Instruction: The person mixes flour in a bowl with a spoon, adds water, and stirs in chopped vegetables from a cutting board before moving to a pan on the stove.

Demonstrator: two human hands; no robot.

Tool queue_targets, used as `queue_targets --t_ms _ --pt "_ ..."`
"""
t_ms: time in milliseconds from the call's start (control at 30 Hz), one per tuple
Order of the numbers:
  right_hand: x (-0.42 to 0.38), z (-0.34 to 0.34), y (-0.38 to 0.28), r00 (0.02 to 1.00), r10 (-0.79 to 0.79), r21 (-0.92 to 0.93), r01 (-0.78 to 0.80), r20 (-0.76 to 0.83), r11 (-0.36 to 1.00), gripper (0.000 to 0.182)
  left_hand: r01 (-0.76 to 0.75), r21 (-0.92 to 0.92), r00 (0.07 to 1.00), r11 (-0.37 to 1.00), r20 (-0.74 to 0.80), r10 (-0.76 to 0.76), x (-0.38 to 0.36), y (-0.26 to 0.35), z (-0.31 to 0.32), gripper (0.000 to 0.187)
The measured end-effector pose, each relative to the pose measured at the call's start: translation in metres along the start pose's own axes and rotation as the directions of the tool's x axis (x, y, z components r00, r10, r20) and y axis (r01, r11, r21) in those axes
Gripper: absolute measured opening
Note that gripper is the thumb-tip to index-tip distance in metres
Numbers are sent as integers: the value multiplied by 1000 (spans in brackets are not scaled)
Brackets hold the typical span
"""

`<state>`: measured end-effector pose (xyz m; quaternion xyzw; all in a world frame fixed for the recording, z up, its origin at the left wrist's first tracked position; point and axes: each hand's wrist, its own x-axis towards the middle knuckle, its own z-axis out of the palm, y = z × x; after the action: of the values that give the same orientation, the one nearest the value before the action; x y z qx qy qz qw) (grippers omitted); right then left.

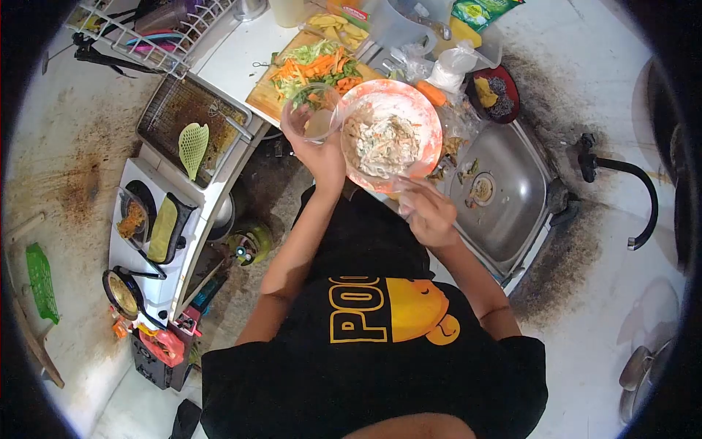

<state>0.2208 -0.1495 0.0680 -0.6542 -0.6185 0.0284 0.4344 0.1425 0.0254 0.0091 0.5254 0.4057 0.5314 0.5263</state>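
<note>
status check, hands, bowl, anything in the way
Left hand holding clear cup. Right hand at near edge of bowl, grip blurred. Pale mixture in bowl. Cutting board with cut vegetables crowding close beyond cup.

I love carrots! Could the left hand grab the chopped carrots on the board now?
Probably not: the left hand is holding a clear cup, though the chopped carrots lie close beyond it.
</note>
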Motion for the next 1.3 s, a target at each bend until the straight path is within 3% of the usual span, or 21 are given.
queue_targets --t_ms 133,167,200,267,300,367,467,567,600,667,700,767,833,967,1033,1100,1167,1300 --pt "7 22 16 992 73 34 -70 -101 997 25 -23 45 999 999 25 22 2 -5 -3 77" --pt "7 24 16 968 201 90 -189 -148 978 23 -29 41 999 999 28 28 2 -7 -4 77" --pt "13 22 18 968 201 90 -189 -148 978 23 -36 37 999 999 32 34 2 -8 -4 76" --pt "25 18 24 883 434 205 -398 -178 894 19 -9 -30 999 999 44 11 4 -12 -8 75" --pt "28 19 28 883 434 205 -398 -180 894 19 18 -96 998 995 57 -12 7 -9 -10 75" --pt "35 21 34 775 600 546 -420 -199 725 18 -57 -14 992 998 115 59 14 -1 -24 76" --pt "40 12 42 733 665 617 -461 -140 638 16 -162 76 969 984 202 144 32 25 -38 73" --pt "46 -1 39 729 670 607 -471 -140 640 16 -440 222 798 870 540 267 50 73 -41 65" --pt "46 -3 38 735 658 590 -461 -165 663 17 -441 226 799 868 539 266 53 85 -41 65" --pt "48 -8 36 741 641 597 -427 -199 680 17 -750 366 564 550 789 244 59 99 -39 64" --pt "52 -14 31 757 603 553 -399 -251 732 16 -752 366 562 548 790 245 60 100 -37 64" --pt "58 -24 27 772 559 510 -364 -303 779 16 -857 293 423 423 870 253 62 102 -28 56" --pt "62 -33 28 772 483 399 -324 -412 858 14 -893 275 372 356 896 241 64 99 -18 57" --pt "49 -24 37 745 525 464 -325 -412 824 16 -969 176 216 174 945 245 58 97 -1 51" --pt "40 -10 36 679 601 366 -478 -423 798 16 -981 140 168 131 958 232 55 98 7 49" --pt "33 -5 42 688 570 297 -487 -449 821 15 -990 113 129 85 968 216 53 100 13 47" --pt "26 -1 47 694 545 232 -498 -471 835 15 -998 48 37 -48 978 206 54 104 18 46" --pt "28 -14 26 729 506 201 -470 -460 860 13 -989 52 23 -138 979 203 63 117 26 46"
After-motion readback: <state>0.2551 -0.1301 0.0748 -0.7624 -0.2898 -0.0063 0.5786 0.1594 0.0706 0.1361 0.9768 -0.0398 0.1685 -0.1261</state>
